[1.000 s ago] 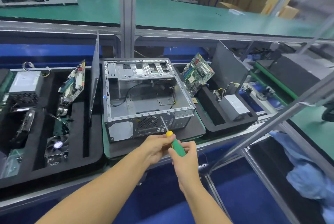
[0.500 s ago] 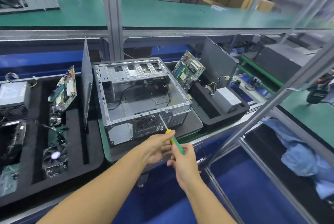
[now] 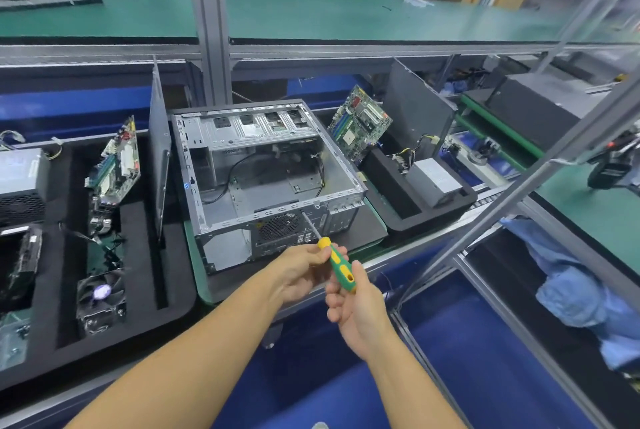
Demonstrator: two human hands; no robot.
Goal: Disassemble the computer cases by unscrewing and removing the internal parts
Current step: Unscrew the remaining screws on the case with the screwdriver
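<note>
An open grey computer case (image 3: 266, 186) lies on a dark mat in the middle, mostly gutted, with black cables left inside. A green and yellow screwdriver (image 3: 337, 264) points its shaft at the case's rear panel, near the fan grille. My left hand (image 3: 301, 272) pinches the yellow upper end of the handle. My right hand (image 3: 356, 311) holds the lower green end, fingers loosely around it.
A black foam tray (image 3: 138, 293) on the left holds a motherboard (image 3: 116, 165), a cooler fan (image 3: 100, 297), a power supply (image 3: 20, 182) and a side panel (image 3: 159, 148). Another tray (image 3: 415, 207) on the right holds a motherboard (image 3: 360, 123) and power supply (image 3: 436, 181). Aluminium frame posts (image 3: 519, 186) cross on the right.
The view has shifted slightly. Both hands stay on the screwdriver at the case's rear panel; my right hand's grip has slid lower on the handle, showing more of it.
</note>
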